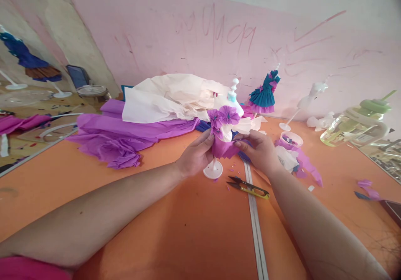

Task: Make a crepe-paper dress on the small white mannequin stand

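A small white dress-form mannequin (231, 100) stands in front of me on a round white base (213, 170). Purple paper flowers (228, 115) sit on its chest. Around its waist lies a strip of purple crepe paper (224, 148). My left hand (199, 152) pinches the strip's left end against the form, thumb in front. On the other side my right hand (258, 148) grips the strip's right end between thumb and fingers. Thread snips (249, 187) with a yellow handle rest on the table just below my right hand.
Purple crepe paper (140, 132) and white crepe paper (169, 96) are heaped at left and behind. A teal-dressed mannequin (265, 92), a bare mannequin (308, 100), a small tub of scraps (291, 139) and a green-lidded bottle (357, 121) stand at right. Paper scraps (368, 190) lie about.
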### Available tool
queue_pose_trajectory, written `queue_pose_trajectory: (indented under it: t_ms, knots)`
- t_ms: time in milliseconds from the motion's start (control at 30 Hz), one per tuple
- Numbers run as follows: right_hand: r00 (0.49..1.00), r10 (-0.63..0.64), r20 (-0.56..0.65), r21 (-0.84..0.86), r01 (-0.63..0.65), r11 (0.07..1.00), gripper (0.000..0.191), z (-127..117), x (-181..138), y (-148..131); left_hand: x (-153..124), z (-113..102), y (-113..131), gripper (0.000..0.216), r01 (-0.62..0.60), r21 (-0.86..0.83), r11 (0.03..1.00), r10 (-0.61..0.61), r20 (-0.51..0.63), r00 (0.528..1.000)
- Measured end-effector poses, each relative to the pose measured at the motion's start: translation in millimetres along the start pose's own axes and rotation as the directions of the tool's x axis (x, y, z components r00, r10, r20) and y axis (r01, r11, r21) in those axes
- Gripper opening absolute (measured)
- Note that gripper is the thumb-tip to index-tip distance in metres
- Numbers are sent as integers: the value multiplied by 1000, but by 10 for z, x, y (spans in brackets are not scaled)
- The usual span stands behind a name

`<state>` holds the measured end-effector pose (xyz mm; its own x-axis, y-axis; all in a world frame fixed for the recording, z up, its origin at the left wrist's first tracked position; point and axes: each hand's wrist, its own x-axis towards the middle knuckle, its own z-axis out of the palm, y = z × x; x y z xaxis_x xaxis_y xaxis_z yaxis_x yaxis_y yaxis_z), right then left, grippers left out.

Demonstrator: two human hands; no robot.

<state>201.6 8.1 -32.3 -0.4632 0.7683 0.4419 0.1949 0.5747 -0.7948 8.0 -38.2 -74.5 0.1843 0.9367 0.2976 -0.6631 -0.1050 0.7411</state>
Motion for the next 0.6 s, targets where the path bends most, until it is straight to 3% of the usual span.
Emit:
queue_pose_trajectory:
  t_ms: [267,400,600]
  knots:
    - [998,12,-58,18,-11,1000,26,18,-23,-7,9,-58,-19,34,117,-127,985,-107,84,991]
    - [995,-23,-100,61,29,998,20,96,-50,25,-21,-64,-12,34,192,-175,966,-182,69,981]
    - [996,-55,-65,135,64,989,27,131,-71,-2,-57,-63,48,33,337,-229,913,-302,175,937]
